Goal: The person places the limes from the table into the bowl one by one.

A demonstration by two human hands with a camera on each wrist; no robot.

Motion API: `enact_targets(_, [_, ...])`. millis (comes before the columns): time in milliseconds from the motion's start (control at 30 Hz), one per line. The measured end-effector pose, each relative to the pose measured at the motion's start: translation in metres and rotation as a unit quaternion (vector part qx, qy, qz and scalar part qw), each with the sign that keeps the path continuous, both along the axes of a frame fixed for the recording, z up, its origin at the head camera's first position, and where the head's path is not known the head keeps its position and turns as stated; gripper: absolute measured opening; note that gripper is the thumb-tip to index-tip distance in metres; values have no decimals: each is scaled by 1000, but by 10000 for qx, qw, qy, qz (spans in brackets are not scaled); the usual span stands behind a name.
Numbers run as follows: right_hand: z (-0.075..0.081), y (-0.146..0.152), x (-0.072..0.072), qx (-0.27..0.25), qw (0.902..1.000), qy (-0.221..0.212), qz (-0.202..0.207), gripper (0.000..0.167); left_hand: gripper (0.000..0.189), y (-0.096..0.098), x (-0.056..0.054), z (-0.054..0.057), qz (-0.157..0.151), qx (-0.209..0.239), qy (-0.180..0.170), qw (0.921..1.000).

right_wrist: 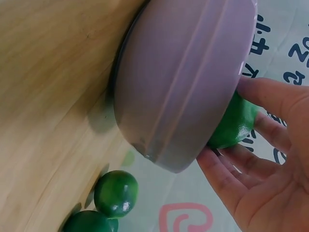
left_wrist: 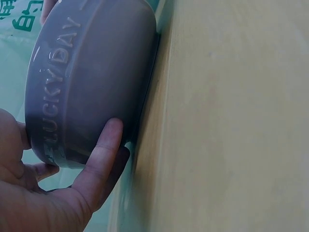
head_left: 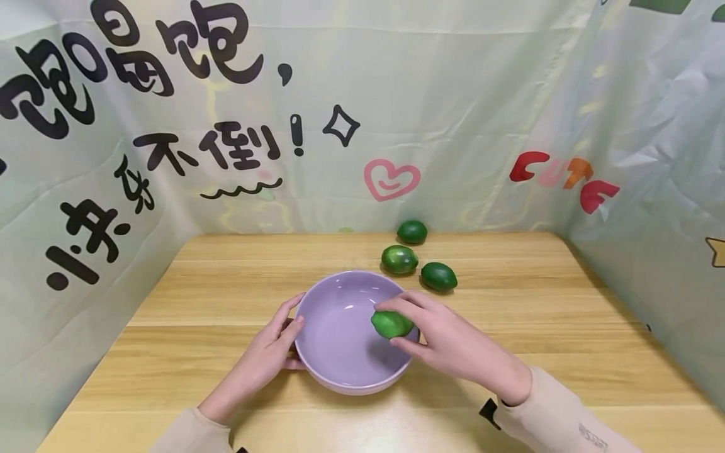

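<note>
A round lilac bowl [head_left: 331, 346] stands on the table, its outer wall [left_wrist: 108, 67] embossed with "LUCKY DAY" in the left wrist view. My left hand [head_left: 267, 353] grips the bowl's left side, thumb at the rim and the other fingers spread along the outer wall. Over the right part of the bowl, my right hand [head_left: 447, 333] holds a bright green lime [head_left: 391, 323] between thumb and fingers. In the right wrist view the bowl's rim partly hides that lime [right_wrist: 236, 123]. Nothing else shows inside the bowl.
Behind the bowl, to the right, lie three darker limes: one at the back [head_left: 412, 231], a glossy one [head_left: 399, 259] in the middle and one [head_left: 438, 277] nearer the right hand. A printed cloth [head_left: 453, 126] surrounds the wooden table [head_left: 538, 302] at the back and sides.
</note>
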State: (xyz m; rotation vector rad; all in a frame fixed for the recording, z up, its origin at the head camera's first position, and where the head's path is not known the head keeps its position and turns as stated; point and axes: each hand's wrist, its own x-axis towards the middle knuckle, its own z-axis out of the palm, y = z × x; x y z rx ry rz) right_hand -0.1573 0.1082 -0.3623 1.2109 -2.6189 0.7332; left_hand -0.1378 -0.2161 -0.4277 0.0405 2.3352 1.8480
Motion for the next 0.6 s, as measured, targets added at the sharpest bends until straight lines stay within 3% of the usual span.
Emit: enact_targets(600, [-3, -19, -15, 677, 9977, -33, 64, 46, 50, 0, -1, -1, -6, 46, -17, 10000])
